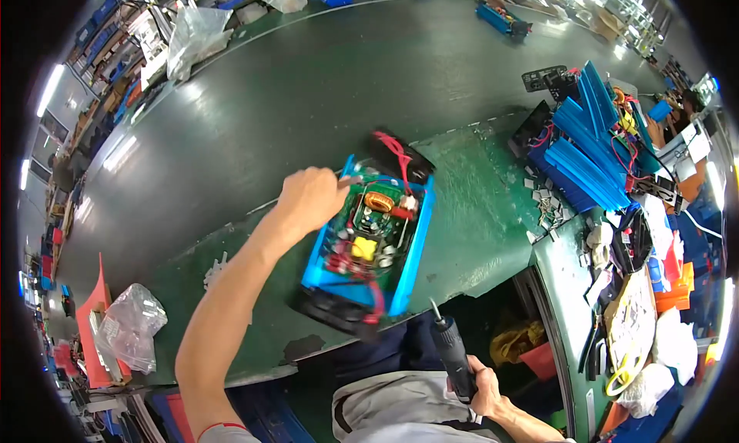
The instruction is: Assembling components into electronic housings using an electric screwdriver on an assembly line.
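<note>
My right hand point(486, 387) is wrapped round a black electric screwdriver point(454, 357), held low by my lap with its bit pointing up and away. In front of me a blue metal housing point(418, 250) lies tilted on the bench, its top uncovered. Inside sits a green circuit board with a copper-wound coil point(379, 202) and a yellow transformer point(363, 248). Black end panels with red wires, somewhat blurred, are at its far and near ends. My left hand point(312, 199) is closed at the housing's far left corner; what its fingertips pinch is too small to name.
To the right are stacked blue housing parts point(589, 162) and scattered small grey pieces point(548, 208). A dark conveyor belt point(308, 81) runs beyond the bench, carrying another blue unit point(502, 18). A clear plastic bag point(132, 327) lies at the left. Bags and tools crowd the right edge.
</note>
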The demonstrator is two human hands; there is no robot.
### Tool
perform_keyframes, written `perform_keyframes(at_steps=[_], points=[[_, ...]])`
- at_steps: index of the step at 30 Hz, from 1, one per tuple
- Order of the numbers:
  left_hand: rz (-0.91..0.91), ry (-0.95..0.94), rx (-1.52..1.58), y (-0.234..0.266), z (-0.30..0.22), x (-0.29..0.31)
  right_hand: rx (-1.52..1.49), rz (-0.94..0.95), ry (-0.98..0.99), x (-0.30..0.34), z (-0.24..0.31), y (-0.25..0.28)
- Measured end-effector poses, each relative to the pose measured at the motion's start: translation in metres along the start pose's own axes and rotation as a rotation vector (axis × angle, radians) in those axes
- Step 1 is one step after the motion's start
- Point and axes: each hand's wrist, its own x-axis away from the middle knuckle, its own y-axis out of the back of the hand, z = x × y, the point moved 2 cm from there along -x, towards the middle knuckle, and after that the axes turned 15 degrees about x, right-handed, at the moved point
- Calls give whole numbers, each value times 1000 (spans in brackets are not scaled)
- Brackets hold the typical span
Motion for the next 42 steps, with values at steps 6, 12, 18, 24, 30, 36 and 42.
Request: perform_keyframes(at_steps=[6, 12, 18, 24, 30, 36, 42], points=[[185, 609, 1164, -29, 9, 66, -20, -93, 152, -12, 2, -4], [38, 765, 1488, -43, -43, 137, 38, -229, 229, -57, 30, -8], [-434, 692, 490, -12, -53, 174, 153, -483, 220, -94, 43, -9], [-643, 486, 904, -45, -34, 182, 311, -617, 174, -113, 63, -3], [-591, 571, 958, -41, -38, 182, 304, -654, 52, -122, 71, 3], [-564, 559, 882, -41, -43, 196, 339, -640, 9, -133, 63, 20], [-573, 573, 867, -47, -46, 194, 283, -674, -35, -161, 81, 26]])
